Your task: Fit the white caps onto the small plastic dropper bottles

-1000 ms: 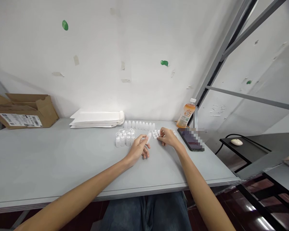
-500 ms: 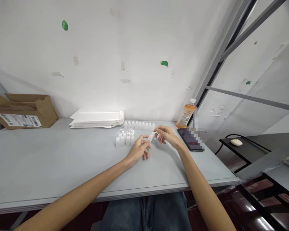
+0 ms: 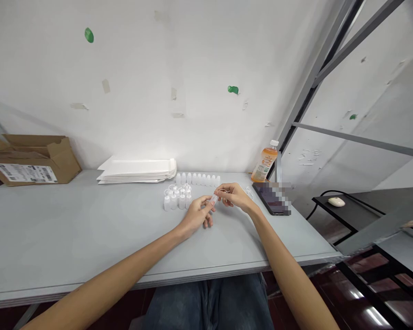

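Note:
Over the table, my left hand [image 3: 197, 214] is closed around a small translucent dropper bottle [image 3: 214, 198], which leans up to the right. My right hand [image 3: 234, 195] meets it at the top, thumb and fingers pinching the bottle's white cap; a thin white strap loops out beside those fingers. The cap itself is mostly hidden by the fingertips. Left of my hands stands a cluster of capped dropper bottles [image 3: 174, 201] with looped straps. Behind them runs a row of similar small bottles [image 3: 194, 178] without visible straps.
A stack of white sheets or envelopes [image 3: 137, 169] lies by the wall, with an open cardboard box [image 3: 34, 156] at far left. On the right are a phone [image 3: 271, 199], an orange drink bottle [image 3: 264, 162] and some small white pieces [image 3: 248, 191].
My right hand has moved slightly left and down, closer to my left hand, and its fingers now cover the bottle's top. My left hand keeps its hold on the bottle.

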`<state>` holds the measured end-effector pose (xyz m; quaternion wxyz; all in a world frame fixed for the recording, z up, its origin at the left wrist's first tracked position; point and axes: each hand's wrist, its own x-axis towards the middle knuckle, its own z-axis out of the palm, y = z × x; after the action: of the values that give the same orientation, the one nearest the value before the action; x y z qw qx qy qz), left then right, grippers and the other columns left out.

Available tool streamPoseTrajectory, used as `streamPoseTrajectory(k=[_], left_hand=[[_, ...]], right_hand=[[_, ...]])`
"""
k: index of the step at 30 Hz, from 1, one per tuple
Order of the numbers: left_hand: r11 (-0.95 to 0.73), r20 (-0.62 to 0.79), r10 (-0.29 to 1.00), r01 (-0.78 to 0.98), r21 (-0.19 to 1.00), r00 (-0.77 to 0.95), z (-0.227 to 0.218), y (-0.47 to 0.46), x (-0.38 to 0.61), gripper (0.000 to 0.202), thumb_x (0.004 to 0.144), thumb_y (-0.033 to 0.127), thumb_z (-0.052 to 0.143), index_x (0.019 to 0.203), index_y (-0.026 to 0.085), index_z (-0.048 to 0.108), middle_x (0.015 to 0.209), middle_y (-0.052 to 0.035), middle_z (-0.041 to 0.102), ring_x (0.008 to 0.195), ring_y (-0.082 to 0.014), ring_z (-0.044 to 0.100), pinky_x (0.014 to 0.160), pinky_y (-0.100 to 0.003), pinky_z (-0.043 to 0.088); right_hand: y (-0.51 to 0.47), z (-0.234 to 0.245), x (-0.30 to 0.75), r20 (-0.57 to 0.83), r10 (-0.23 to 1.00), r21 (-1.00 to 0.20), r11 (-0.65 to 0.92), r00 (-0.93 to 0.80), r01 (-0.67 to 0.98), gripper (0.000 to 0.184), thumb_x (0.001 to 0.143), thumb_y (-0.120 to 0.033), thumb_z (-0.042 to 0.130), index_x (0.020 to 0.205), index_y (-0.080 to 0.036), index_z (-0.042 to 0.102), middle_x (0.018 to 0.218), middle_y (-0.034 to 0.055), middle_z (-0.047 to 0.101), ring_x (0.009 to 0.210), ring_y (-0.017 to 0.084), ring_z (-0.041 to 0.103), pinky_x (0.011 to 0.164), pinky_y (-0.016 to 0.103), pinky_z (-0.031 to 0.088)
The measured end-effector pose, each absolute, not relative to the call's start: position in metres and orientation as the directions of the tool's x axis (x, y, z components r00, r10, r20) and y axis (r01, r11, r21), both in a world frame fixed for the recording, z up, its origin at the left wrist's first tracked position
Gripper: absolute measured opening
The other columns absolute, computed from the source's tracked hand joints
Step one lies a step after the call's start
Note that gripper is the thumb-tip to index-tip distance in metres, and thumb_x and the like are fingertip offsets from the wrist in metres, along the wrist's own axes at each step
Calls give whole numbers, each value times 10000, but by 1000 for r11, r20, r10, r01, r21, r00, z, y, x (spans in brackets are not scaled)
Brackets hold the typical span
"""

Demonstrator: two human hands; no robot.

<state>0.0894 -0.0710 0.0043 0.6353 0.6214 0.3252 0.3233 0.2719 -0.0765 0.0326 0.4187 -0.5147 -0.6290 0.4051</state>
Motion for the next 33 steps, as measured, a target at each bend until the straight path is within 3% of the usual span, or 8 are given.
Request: streamPoseTrajectory(k=[5,9,20,26,28,30,33], left_hand=[[13,-9,808,-3,1000,589,6,-72,89,369,887,422,531,1083,113,582,844,-27,546,426,-77,588,356,-191,392],[-18,17,815,-4,1000,580,11,-73,89,386,859,469,555,954,102,625,808,-37,577,444,-85,596,362,-185,369],[-95,138,841,-108,990,523,17,-71,94,410,820,506,591,754,103,634,652,-42,613,505,-130,629,437,-203,401],[-75,146,851,-157,985,505,24,-70,94,386,817,484,609,780,101,640,747,-67,643,524,-130,645,446,-208,417],[-75,143,850,-153,985,507,25,-73,91,381,822,477,607,770,101,641,704,-60,639,520,-128,639,450,-208,422],[-88,146,836,-133,987,529,26,-79,88,377,825,470,609,776,98,651,675,-55,631,523,-128,634,455,-210,431],[-123,170,796,-119,985,581,25,-87,85,372,830,454,605,878,93,680,764,-68,638,542,-127,639,443,-208,434]], right_hand=[[-76,33,274,157,983,-922,179,-91,343,335,759,-458,670,763,-126,717,514,-23,507,424,65,385,390,214,282],[-77,38,276,226,969,-910,247,-100,332,344,753,-468,673,688,-133,711,605,11,557,495,89,464,417,222,364],[-73,40,276,294,956,-949,290,20,125,355,706,-483,723,641,-137,681,594,17,561,526,125,535,482,262,441],[-67,37,270,292,952,-956,291,95,27,334,719,-467,699,632,-148,651,599,21,565,517,123,517,512,279,459],[-64,37,277,298,935,-953,301,193,14,328,686,-465,711,625,-152,633,597,16,555,509,117,506,503,275,463],[-62,36,291,318,856,-937,351,407,-5,323,627,-455,739,616,-160,607,566,-6,520,472,97,472,471,256,445],[-62,33,316,307,775,-939,340,553,45,337,612,-464,740,686,-151,638,595,0,526,502,107,516,456,239,445]])
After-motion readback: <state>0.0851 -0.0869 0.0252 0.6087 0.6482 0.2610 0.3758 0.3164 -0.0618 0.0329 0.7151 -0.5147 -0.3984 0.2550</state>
